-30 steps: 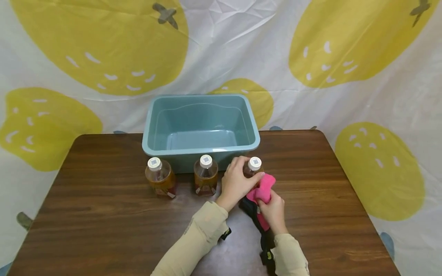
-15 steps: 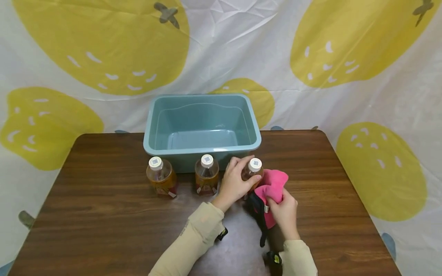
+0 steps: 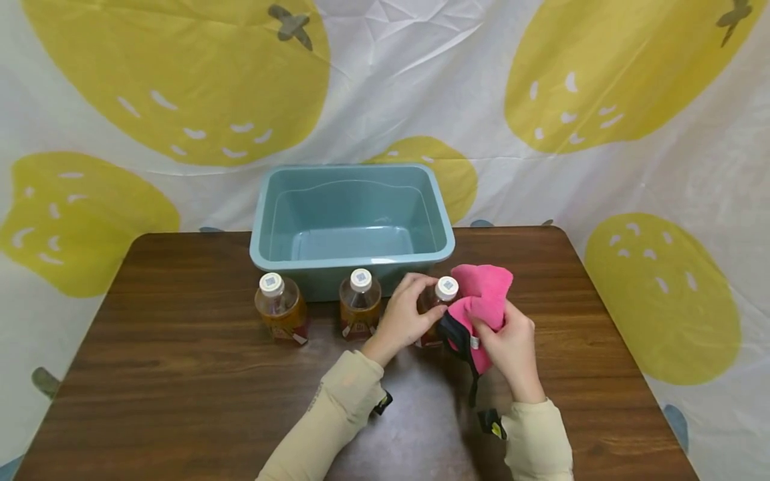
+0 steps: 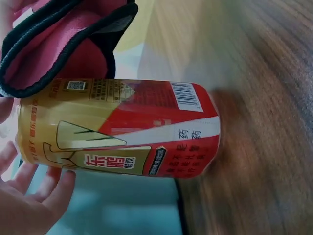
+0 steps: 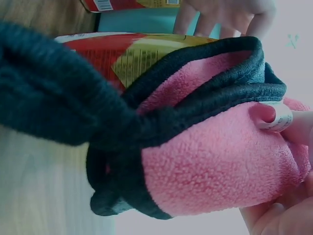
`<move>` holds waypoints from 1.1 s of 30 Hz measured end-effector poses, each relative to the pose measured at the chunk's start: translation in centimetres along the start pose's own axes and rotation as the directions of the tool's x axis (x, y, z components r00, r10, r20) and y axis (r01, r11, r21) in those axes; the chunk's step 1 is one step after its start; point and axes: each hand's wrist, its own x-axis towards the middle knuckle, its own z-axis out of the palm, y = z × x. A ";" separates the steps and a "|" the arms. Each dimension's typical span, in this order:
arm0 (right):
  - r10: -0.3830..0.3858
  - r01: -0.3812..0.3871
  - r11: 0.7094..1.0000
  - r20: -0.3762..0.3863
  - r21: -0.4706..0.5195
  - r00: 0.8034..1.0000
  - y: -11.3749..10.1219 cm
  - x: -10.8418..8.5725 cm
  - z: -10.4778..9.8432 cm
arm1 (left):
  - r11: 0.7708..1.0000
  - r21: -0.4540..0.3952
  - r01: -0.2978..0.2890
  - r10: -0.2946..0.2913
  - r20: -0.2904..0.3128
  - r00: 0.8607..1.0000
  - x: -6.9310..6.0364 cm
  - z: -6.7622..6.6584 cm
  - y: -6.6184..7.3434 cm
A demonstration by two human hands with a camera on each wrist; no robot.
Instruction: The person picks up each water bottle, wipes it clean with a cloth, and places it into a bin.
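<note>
Near the blue tub [image 3: 351, 262], your left hand [image 3: 404, 317] grips the upright rightmost bottle [image 4: 120, 128]; your right hand [image 3: 512, 344] pinches the pink cloth [image 3: 486, 294] beside it. Hard pushing, slack hold: bottle could tip.

In the right hand [image 3: 511, 346], I register matt, rough-piled pink cloth [image 3: 490, 294] with dark fabric edging [image 5: 234, 95]; in the left hand [image 3: 404, 317], a plastic bottle [image 4: 122, 129], smooth and glossy. Beyond both hands: smooth plastic tub [image 3: 355, 262]. Below them: wood-grain tabletop [image 3: 180, 374], slight sheen.
</note>
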 end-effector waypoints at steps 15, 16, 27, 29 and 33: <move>-0.028 0.035 0.998 0.133 -0.047 0.991 -0.2 1.2 1.1 | 1.000 -0.002 -0.018 0.018 0.071 0.997 0.1 -0.9 0.0; -0.022 0.029 0.998 0.132 -0.047 0.991 -0.1 1.2 1.2 | 1.000 -0.005 -0.017 0.017 0.070 0.997 0.1 -0.8 0.0; 0.025 -0.025 1.000 0.079 -0.006 0.997 0.8 0.0 1.9 | 0.999 -0.034 0.021 -0.019 0.066 0.998 -0.1 -0.3 -0.1; 0.029 -0.029 1.000 0.072 -0.006 0.997 1.1 -0.2 1.9 | 0.999 -0.034 0.014 -0.012 0.057 0.998 -0.1 -0.2 -0.2; 0.031 -0.030 1.000 0.077 -0.010 0.997 2.0 -1.1 2.4 | 0.999 -0.043 0.010 -0.008 0.049 0.999 -0.2 -0.1 -0.3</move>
